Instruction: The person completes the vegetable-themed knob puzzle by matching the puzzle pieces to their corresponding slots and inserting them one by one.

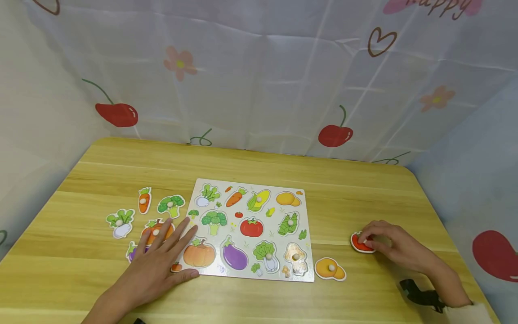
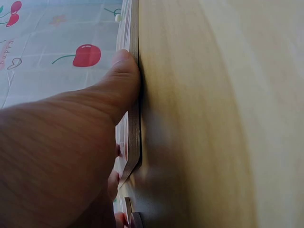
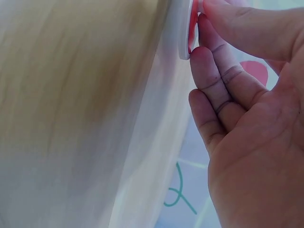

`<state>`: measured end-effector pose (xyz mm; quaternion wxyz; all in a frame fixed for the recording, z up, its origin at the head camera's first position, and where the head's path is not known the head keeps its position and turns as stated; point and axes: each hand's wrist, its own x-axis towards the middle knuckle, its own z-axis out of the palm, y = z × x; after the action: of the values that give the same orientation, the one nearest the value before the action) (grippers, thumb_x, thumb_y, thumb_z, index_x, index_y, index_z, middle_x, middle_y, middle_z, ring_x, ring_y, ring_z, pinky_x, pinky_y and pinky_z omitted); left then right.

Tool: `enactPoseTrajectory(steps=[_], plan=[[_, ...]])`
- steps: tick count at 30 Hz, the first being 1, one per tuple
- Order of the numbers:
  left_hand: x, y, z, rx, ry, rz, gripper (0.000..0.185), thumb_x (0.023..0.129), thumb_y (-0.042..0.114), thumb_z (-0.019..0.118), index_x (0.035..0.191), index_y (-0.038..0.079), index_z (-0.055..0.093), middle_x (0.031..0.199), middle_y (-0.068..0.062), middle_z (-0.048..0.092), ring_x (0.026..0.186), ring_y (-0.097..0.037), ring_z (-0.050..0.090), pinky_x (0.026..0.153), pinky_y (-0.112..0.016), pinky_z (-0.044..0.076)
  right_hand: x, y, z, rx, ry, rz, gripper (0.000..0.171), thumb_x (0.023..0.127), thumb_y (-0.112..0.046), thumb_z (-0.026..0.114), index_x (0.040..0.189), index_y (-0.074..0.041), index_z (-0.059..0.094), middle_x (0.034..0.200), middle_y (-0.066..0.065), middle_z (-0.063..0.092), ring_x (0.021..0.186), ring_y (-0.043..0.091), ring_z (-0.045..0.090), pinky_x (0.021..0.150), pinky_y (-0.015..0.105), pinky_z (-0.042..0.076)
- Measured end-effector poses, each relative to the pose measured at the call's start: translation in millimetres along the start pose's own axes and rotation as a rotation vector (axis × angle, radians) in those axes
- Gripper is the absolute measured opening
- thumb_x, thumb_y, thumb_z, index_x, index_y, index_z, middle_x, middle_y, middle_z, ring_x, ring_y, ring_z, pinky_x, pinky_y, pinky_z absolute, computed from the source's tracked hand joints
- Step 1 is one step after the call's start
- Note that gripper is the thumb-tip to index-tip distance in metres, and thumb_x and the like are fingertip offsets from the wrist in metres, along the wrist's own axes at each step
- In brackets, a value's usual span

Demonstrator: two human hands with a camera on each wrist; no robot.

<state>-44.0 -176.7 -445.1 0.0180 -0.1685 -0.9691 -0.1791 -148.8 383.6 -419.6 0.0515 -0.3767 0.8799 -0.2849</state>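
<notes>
**Red tomato piece gripped beside the vegetable puzzle**

The puzzle board (image 1: 251, 229) lies mid-table (image 1: 364, 189). The left hand (image 1: 155, 265) presses flat, fingers spread, on its left edge. The right hand (image 1: 388, 245) pinches a small, red, white-rimmed tomato piece (image 1: 358, 244) lying well right of the board.

A light wooden table (image 1: 259, 166) stands against cherry-printed curtains (image 1: 259, 76) on three sides.

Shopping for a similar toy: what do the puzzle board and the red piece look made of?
The puzzle board looks like thin wood with glossy printed paper; its edge shows brown layers. The red piece, pinched by the right hand, seems alike, white-edged.
</notes>
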Motion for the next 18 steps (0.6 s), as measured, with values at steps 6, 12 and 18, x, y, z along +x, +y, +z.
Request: enactPoseTrajectory(steps=[6, 12, 18], plan=[[-0.4, 0.1, -0.7, 0.005, 0.004, 0.001, 0.084, 0.089, 0.064, 0.062, 0.158, 0.026, 0.034, 0.167, -0.001, 0.023, 0.155, -0.036, 0.012, 0.118, -0.064, 0.008, 7.7, -4.9, 4.4, 0.0, 0.01, -0.026, 0.041, 0.084, 0.01, 0.072, 0.105, -0.025, 0.067, 0.106, -0.007, 0.067, 0.097, 0.004, 0.058, 0.082, 0.014, 0.045], [-0.9, 0.1, -0.5, 0.001, 0.003, 0.002, 0.084, 0.088, 0.064, 0.063, 0.158, 0.026, 0.034, 0.167, -0.001, 0.024, 0.155, -0.036, 0.012, 0.118, -0.064, 0.008, 15.6, -9.6, 8.4, 0.019, 0.006, -0.058, 0.041, 0.085, 0.01, 0.071, 0.105, -0.025, 0.068, 0.104, -0.008, 0.066, 0.095, 0.006, 0.057, 0.079, 0.02, 0.046], [-0.9, -0.1, -0.1, 0.0, 0.011, 0.002, 0.084, 0.088, 0.063, 0.063, 0.158, 0.026, 0.034, 0.167, -0.001, 0.024, 0.155, -0.036, 0.013, 0.117, -0.064, 0.008, 24.1, -12.8, 8.9, -0.015, -0.002, -0.071, 0.039, 0.086, 0.008, 0.072, 0.104, -0.026, 0.067, 0.102, -0.011, 0.065, 0.092, 0.005, 0.055, 0.077, 0.022, 0.045]])
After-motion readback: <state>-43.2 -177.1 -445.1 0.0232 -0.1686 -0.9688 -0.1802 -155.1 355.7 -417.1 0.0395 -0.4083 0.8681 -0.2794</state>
